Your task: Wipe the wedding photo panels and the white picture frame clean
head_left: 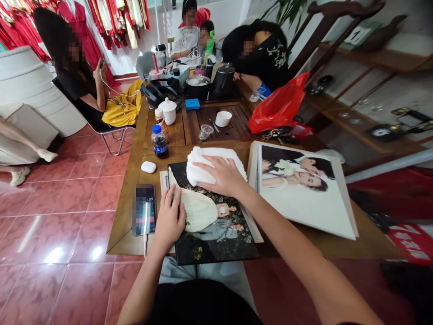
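A dark, glossy wedding photo panel (216,250) lies sideways at the table's near edge, showing a couple with a wide white gown. Pressed onto its far part is a folded white cloth (195,170), and my right hand (225,177) grips it from above, fingers spread over it. My left hand (169,219) rests on the panel's left edge, holding nothing, its fingers stretched out. Beneath the panel, pale board edges (253,225) stick out. To the right lies a stack of large mounted photos (297,203), the top one showing a couple close together.
On the wooden table (125,239) are a phone (145,210) with a cable, a white earbud case (148,167), a blue-capped bottle (160,143), a lidded white cup (168,111) and a red plastic bag (279,106). Several people sit around; shelves (375,63) stand right.
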Available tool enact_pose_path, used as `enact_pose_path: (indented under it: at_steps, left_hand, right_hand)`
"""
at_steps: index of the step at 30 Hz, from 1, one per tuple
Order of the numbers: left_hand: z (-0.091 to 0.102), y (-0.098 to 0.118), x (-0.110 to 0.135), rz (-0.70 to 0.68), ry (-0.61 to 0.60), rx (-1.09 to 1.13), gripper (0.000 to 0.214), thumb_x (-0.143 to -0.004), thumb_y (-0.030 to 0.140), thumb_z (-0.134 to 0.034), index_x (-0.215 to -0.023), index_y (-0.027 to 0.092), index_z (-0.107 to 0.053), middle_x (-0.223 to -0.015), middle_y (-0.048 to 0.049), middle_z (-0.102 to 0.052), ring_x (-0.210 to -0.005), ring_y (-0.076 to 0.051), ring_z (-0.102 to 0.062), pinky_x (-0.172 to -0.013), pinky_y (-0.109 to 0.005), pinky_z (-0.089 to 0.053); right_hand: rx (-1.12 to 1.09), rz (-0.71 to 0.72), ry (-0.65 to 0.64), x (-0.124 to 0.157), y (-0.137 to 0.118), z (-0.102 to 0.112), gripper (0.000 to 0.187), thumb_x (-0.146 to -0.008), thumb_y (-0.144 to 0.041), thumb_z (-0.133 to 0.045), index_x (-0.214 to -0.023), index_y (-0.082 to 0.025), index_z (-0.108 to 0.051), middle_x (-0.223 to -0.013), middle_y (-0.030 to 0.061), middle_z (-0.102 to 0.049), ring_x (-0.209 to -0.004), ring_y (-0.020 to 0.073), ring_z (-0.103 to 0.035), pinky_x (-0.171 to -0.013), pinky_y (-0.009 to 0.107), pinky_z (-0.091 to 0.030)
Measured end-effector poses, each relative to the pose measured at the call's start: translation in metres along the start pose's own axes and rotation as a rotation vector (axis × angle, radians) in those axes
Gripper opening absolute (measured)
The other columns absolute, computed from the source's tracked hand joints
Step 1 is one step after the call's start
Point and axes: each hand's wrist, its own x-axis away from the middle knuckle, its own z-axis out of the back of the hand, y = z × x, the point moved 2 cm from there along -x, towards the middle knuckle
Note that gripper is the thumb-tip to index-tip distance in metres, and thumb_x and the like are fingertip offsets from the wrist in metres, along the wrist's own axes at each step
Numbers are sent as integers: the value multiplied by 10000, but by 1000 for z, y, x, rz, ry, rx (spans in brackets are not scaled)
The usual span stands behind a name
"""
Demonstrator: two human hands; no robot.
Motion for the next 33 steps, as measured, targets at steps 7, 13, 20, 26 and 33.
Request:
enact_pose_path:
  at_steps: [7,13,20,26,33]
  left_hand:
    - [1,1,-1,6,-18,-6,496,-1036,206,-396,-1531,193,-421,-1634,-149,-366,-1543,-304,-279,-1236,-575,-332]
    - [0,-1,-2,-2,-16,-14,486,-1036,200,-390,-1518,166,-435,-1623,-157,-375,-1541,-304,-279,-1243,-560,-323]
    - [0,0,0,9,4,-4,501,-1028,197,-413,-1529,206,-427,-1620,-150,-385,-1521,-305,-320,-1225,-573,-349]
    - [-1,1,0,7,-2,-13,491,-1026,197,-414,-1515,156,-441,-1619,-168,-379,-1521,-312,-315,-1233,-554,-347]
    - [0,2,-1,12,9,-11,488,-1022,192,-418,-1509,165,-444,-1608,-163,-398,-1520,-306,-322,-1236,-545,-343]
  right_hand:
    - [-12,12,3,-13,-8,-4,646,-945,-613,-512,-1532,-347,-462,-1595,108,-434,-1382,381,-396,-1050,575,-277]
    - [-25,32,-2,-15,-16,-6,637,-950,-597,-525,-1533,-349,-460,-1608,113,-416,-1392,378,-393,-1055,573,-278]
    - [-35,70,-16,9,-22,-3,643,-934,-585,-562,-1519,-331,-488,-1588,133,-440,-1394,380,-400,-1074,575,-274]
    - [-23,139,-6,63,-39,0,708,-883,-552,-611,-1535,-313,-471,-1584,157,-434,-1401,407,-386,-1069,586,-269]
    - [2,199,49,137,-68,8,794,-788,-534,-652,-1530,-319,-465,-1586,148,-430,-1409,395,-369,-1090,572,-205]
